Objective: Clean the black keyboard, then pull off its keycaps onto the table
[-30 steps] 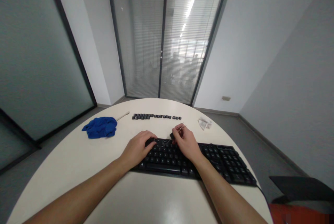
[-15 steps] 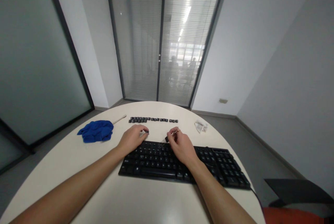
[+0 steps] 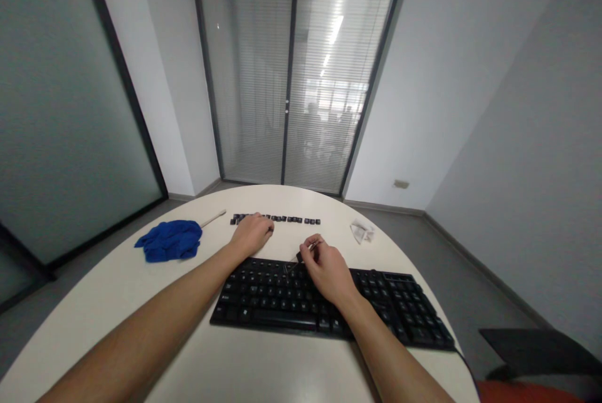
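Note:
My left hand is over the left part of a row of loose black keycaps, its fingers curled and pinched. A dark keycap was between those fingertips a moment ago; the tips are now mostly hidden behind the hand. My right hand is closed around a thin wire keycap puller with a small black piece on it. Its wire ends hang over the upper rows of the black keyboard, which lies flat on the table under my right hand and wrist.
On the round cream table, a crumpled blue cloth lies left beside a pale-handled brush. A small clear plastic bag is at the right. The keyboard's cable drops over the right edge, near a black and red chair.
My left hand has moved away from above the keyboard, forward and slightly left to the keycap row. My right hand stays nearly in place with the puller.

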Demonstrator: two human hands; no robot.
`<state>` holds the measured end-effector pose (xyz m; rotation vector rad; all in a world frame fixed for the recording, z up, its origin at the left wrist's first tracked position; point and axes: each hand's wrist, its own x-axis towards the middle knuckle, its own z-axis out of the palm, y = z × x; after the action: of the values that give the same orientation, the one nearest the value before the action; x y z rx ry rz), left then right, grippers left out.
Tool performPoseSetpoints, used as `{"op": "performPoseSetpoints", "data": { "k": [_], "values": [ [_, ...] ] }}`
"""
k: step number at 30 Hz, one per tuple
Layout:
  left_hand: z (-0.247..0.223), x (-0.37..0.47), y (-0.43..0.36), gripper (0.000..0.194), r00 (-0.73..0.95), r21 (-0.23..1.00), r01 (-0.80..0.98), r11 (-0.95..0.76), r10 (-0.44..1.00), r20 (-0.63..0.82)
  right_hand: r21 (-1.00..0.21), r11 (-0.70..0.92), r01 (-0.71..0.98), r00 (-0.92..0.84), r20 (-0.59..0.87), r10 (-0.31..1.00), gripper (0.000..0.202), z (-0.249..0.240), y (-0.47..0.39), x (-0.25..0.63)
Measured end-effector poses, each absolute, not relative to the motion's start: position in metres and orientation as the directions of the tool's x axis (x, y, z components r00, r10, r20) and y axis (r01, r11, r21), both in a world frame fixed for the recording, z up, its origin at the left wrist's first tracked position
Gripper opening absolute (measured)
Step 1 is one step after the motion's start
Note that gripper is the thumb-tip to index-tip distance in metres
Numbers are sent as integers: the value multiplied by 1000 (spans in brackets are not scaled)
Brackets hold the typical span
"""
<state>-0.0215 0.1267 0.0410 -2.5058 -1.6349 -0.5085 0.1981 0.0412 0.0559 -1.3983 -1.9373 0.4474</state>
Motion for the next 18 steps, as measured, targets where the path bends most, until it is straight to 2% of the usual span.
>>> {"op": "performPoseSetpoints", "data": {
  "k": [18],
  "values": [
    [36,-26,152,17,285,96,936,-339,889,358,-653,358,668,-185,319,929,17,56,40,197]
  ]
}}
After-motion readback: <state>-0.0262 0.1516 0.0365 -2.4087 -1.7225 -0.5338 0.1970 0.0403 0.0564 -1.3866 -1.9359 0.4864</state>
